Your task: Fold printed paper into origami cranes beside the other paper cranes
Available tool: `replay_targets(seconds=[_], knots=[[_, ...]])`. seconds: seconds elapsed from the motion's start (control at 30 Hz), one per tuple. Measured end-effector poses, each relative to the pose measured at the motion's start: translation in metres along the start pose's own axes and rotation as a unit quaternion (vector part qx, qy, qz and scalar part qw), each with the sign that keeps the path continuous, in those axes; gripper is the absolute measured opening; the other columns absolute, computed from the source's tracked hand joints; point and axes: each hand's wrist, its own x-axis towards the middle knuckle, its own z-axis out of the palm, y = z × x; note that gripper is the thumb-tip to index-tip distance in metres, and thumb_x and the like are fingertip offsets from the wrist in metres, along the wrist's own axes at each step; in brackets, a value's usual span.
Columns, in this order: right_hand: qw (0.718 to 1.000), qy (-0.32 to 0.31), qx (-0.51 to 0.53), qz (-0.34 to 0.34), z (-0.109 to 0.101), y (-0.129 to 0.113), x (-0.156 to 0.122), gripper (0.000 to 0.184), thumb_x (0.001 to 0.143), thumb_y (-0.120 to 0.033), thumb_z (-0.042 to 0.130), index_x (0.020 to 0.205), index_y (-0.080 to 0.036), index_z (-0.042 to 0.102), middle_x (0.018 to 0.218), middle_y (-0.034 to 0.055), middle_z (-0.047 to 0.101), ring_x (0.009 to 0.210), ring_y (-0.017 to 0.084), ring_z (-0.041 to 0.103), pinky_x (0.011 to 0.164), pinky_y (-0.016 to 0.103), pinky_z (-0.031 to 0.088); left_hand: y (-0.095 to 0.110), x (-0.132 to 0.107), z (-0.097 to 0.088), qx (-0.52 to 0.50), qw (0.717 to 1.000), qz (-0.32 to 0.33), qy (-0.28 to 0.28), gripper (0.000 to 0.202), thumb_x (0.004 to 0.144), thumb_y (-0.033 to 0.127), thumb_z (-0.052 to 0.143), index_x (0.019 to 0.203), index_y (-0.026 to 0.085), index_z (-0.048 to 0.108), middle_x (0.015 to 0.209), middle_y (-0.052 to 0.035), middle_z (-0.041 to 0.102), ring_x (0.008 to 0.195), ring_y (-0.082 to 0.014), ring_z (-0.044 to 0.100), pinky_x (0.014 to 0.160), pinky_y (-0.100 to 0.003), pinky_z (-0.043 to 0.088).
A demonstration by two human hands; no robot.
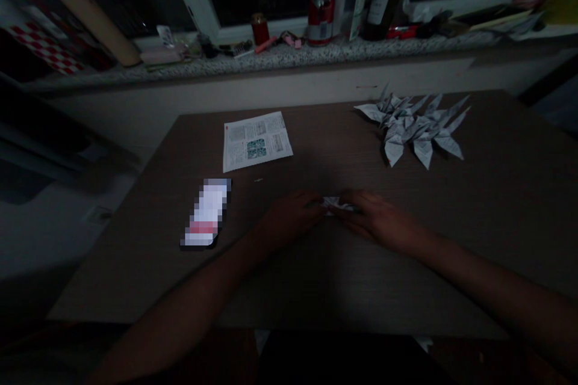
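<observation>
A small folded piece of printed paper (333, 205) lies low over the middle of the table, mostly covered by fingers. On its left side my left hand (295, 213) is closed, its fingertips at the paper's edge. My right hand (377, 216) grips the other side, fingers together on the folds. Several folded paper cranes (413, 126), made from printed sheets, are grouped at the table's back right. A flat printed sheet (257, 141) rests beyond my left hand. The dim light hides the fold details.
A phone (208, 213) with a lit, blurred screen lies left on the brown table (149, 277). Behind it, a granite windowsill (280, 60) carries a red can (320, 18), bottles (379, 3), a small red jar (259, 29) and clutter. A tiny scrap (258, 180) lies near the sheet.
</observation>
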Motion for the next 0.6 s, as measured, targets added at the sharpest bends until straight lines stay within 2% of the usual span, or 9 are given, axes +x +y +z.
replay_targets(seconds=[0.17,0.33,0.5,0.6], knots=[[0.999,0.016,0.028,0.011,-0.0021,0.0071,-0.0041,0.032,0.101,-0.023,0.059,0.131,-0.018,0.069,0.13,0.0171,0.069,0.119,0.03,0.069,0.1,0.046,0.059,0.0016,0.0021,-0.0004,0.053,0.998,0.001,-0.035,0.022,0.106,0.027,0.053,0.119,0.021,0.07,0.122,-0.0074,0.07,0.104,-0.0219,0.066,0.083,-0.031,0.052],[0.999,0.029,0.036,0.016,0.0,0.0101,-0.0028,0.025,0.102,-0.022,0.059,0.123,-0.02,0.073,0.121,0.0125,0.075,0.11,0.027,0.073,0.096,0.043,0.062,0.0025,0.0041,-0.002,0.073,0.996,0.013,-0.042,0.02,0.105,0.026,0.056,0.118,0.019,0.069,0.119,-0.0078,0.07,0.101,-0.022,0.066,0.081,-0.032,0.052],[0.998,0.043,0.04,0.016,0.0003,0.0113,-0.0019,0.024,0.101,-0.021,0.059,0.118,-0.022,0.076,0.116,0.0117,0.078,0.103,0.028,0.076,0.091,0.045,0.064,0.0029,0.0065,-0.0028,0.073,0.997,0.014,-0.029,0.023,0.105,0.034,0.056,0.12,0.02,0.068,0.118,-0.0069,0.07,0.101,-0.0219,0.066,0.078,-0.031,0.051],[0.995,0.059,0.073,0.032,-0.002,0.0094,0.0,0.022,0.102,-0.023,0.058,0.113,-0.022,0.077,0.112,0.0109,0.078,0.099,0.026,0.076,0.087,0.042,0.064,0.0043,0.0075,-0.0022,0.091,0.995,0.011,-0.029,0.022,0.107,0.03,0.053,0.118,0.02,0.068,0.114,-0.0065,0.072,0.096,-0.0206,0.067,0.073,-0.029,0.049]])
